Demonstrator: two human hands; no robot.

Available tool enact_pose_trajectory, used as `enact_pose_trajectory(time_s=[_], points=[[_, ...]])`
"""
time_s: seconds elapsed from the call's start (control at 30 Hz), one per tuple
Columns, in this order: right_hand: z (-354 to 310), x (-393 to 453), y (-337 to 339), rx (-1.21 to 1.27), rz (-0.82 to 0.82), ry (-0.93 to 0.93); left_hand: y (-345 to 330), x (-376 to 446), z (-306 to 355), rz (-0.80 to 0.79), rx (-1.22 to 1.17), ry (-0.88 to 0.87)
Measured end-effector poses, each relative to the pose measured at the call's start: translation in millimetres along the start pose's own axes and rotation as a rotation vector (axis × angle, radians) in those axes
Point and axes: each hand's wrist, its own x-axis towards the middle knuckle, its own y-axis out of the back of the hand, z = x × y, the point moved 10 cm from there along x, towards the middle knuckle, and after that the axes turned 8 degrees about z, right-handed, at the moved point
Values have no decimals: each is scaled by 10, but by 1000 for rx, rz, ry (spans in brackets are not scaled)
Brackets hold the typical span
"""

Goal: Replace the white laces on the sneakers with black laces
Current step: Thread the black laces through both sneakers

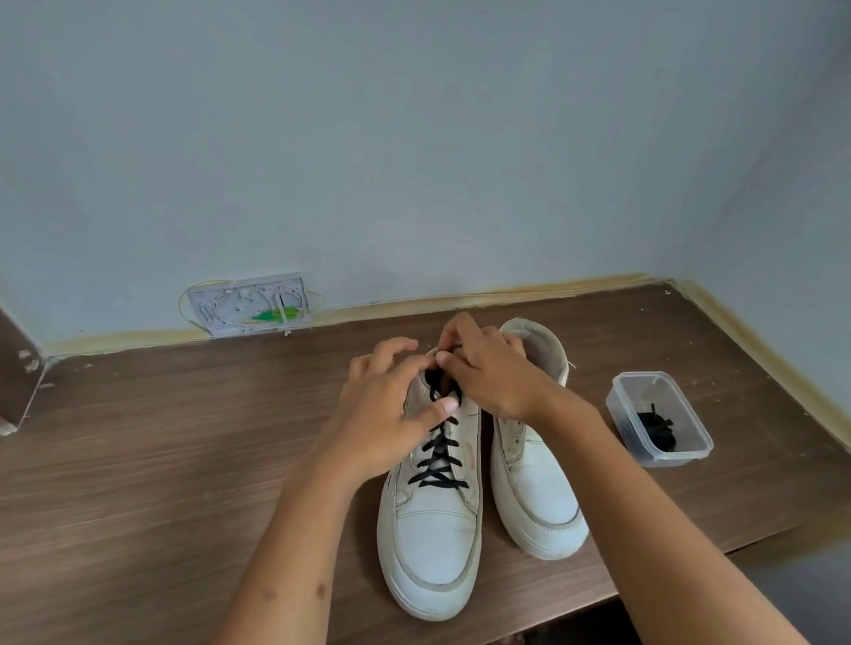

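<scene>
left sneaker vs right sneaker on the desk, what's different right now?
Lacing: the left sneaker carries a black lace crisscrossed up its eyelets; the right sneaker shows no lace.
Handling: the left hand and right hand both work at the left sneaker's top; the right sneaker is only overlapped by the right wrist.
Position: the left sneaker's toe lies nearer the desk's front edge.
Shared: both are off-white, upright, toes toward the camera.
</scene>
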Motion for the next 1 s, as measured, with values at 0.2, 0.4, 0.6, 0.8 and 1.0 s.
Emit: enact_pose_trajectory(time_s=[0.2, 0.4, 0.6, 0.8, 1.0], points=[[39, -174, 384, 305, 283, -40, -17, -34, 47, -43, -103, -4], [-70, -419, 166, 169, 187, 13, 54, -144, -94, -22, -268, 79], [-118, -725, 339, 305, 387, -121, 52, -308, -40, 20, -229, 172], [24, -1258, 107, 210, 420, -375, 29, -529, -150, 63, -111, 289], [-14, -1337, -69, 309, 477, -391, 11, -527, -163, 54, -101, 339]])
